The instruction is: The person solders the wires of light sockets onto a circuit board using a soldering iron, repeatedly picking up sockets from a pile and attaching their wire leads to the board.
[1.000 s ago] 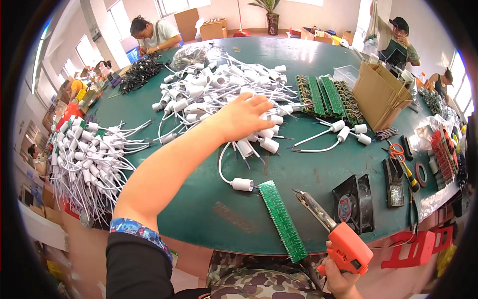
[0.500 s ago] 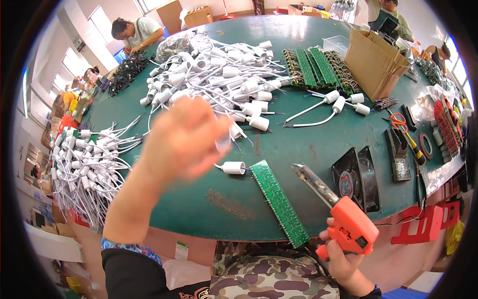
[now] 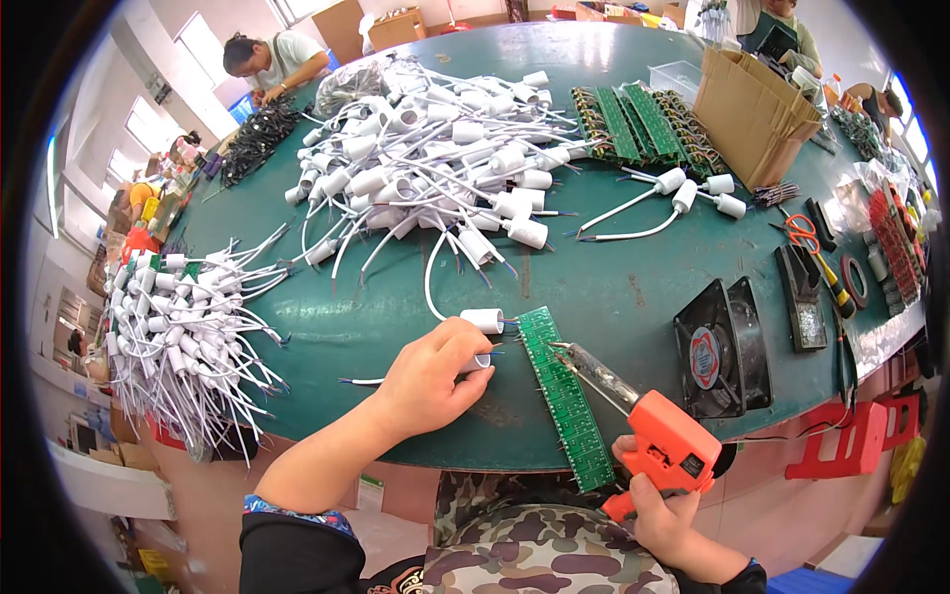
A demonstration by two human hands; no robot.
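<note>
My left hand [image 3: 427,381] is closed round a white lamp socket [image 3: 478,363], whose cable trails out to the left and whose short wire ends point at the board. Just beyond it, a second white lamp socket [image 3: 481,320] lies with its wires reaching the top end of a long green circuit board [image 3: 574,421]. The board slants across the table edge toward me. In my right hand [image 3: 661,520] is a red soldering gun [image 3: 673,443]. Its metal tip is over the board's upper part; whether it touches is hard to tell.
A heap of white lamp sockets [image 3: 396,148] covers the table's middle, and another bunch [image 3: 183,337] hangs at the left edge. To the right stand a black fan [image 3: 720,351], a cardboard box [image 3: 757,114], orange-handled scissors [image 3: 800,233] and a black holder [image 3: 800,297]. Populated boards [image 3: 643,124] lie farther back.
My left hand has come down from the heap to beside the board, with a lamp socket in it. The soldering gun has moved left, its tip now over the board.
</note>
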